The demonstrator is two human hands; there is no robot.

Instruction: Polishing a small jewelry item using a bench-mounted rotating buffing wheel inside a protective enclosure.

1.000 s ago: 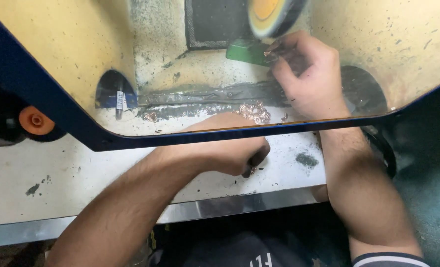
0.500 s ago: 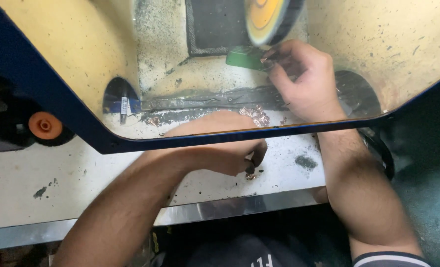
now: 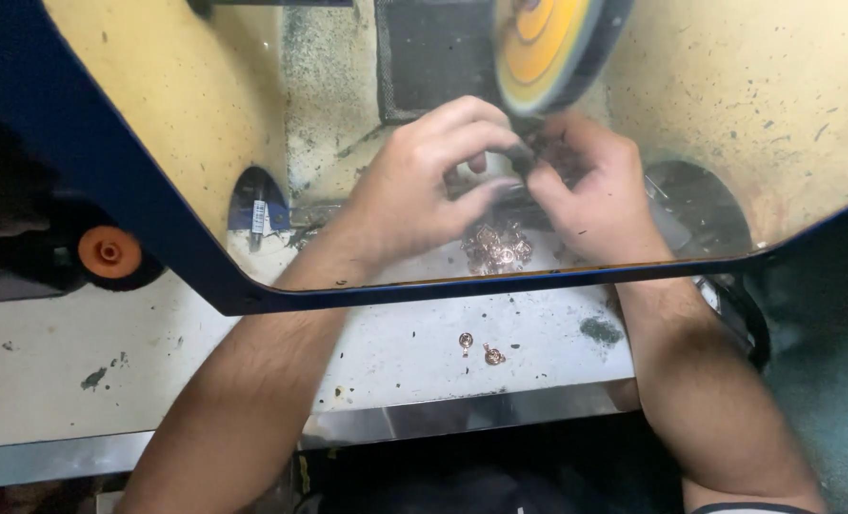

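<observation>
— Two hands we have under the shield: our left hand [image 3: 422,186] and our right hand [image 3: 590,190], both just below the yellow polishing wheel [image 3: 549,46].

— And what do we hold?

— Between the two of us, a small dark piece [image 3: 528,157], pinched at the fingertips right under the wheel's rim. Our left grip is narrow, thumb and forefinger closed on it from the left; our right grip closes on it from the other side. The piece is too small and shadowed for us to tell its shape.

— What lies about it?

— Just beneath our hands, a little heap of coppery metal bits [image 3: 497,246] on the bench [image 3: 157,362], behind the clear shield with its dark blue edge [image 3: 462,286]. Outside the shield, nearer to us, two more coppery bits [image 3: 479,348] lie apart on the pale, stained bench top.

— Any labels or signs?

— One we see: a small blue tag [image 3: 256,211], upright and roughly rectangular, with a pale strip down its middle, set in a dark half-round opening at the left of the yellow housing. Further left, outside the shield, sits a round orange knob [image 3: 109,252] on a black part. A dark round opening [image 3: 700,205] shows to the right of our right hand.
</observation>
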